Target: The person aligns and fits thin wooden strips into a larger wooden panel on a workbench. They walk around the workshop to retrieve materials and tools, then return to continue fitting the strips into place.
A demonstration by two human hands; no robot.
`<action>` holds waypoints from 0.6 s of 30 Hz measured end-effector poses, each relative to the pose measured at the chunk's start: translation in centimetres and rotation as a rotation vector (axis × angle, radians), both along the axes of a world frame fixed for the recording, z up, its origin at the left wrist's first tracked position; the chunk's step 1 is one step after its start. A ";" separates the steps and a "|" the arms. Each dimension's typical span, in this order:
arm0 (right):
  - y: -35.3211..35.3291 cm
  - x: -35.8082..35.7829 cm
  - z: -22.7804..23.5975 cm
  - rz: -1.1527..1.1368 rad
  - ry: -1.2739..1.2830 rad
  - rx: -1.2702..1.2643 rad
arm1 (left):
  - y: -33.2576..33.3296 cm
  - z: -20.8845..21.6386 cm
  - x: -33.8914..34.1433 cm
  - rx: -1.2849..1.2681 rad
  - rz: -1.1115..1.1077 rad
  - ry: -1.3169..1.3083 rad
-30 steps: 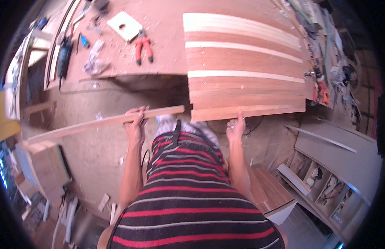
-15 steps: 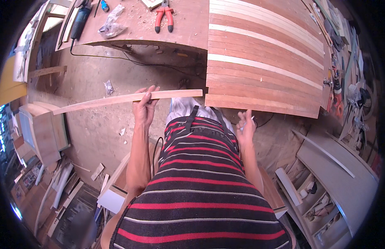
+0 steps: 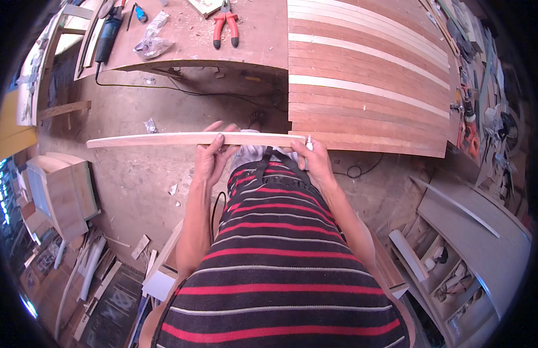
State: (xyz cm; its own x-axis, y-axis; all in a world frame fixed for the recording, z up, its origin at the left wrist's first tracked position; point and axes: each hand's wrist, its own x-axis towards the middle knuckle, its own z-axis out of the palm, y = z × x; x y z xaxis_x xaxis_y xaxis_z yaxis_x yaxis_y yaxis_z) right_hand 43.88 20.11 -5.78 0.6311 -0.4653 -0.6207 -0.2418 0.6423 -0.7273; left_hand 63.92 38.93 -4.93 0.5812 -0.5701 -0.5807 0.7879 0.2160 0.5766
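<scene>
A long, thin strip of pale wood lies crosswise in front of me, above the floor. My left hand grips it near the middle, thumb on the near side. At its right end, my right hand pinches the strip. A small white tube or bottle with a narrow tip also sticks up from the right hand; most of it is hidden by the fingers. Just beyond the strip's right end, on the table, rests a panel of reddish and pale wooden strips laid side by side.
On the workbench lie red-handled pliers, a crumpled plastic bag, a blue corded power tool and a blue screwdriver. Its cord hangs below the edge. Wooden boxes and offcuts stand left; a grey board lies right.
My right hand has moved left and up to take the strip's right end. The strip has shifted right and levelled, its end now overlapping the panel's near left corner in view.
</scene>
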 end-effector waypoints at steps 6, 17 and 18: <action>0.2 0.1 -1.8 -0.023 -0.003 0.004 | -0.8 6.4 1.8 0.711 -0.960 -0.704; 0.5 0.1 -3.1 0.081 0.208 -0.208 | -11.0 -1.0 2.8 0.271 -1.536 -0.765; 0.3 -0.3 -2.5 -0.024 0.215 -0.242 | -10.9 -2.7 2.9 0.241 -1.522 -0.700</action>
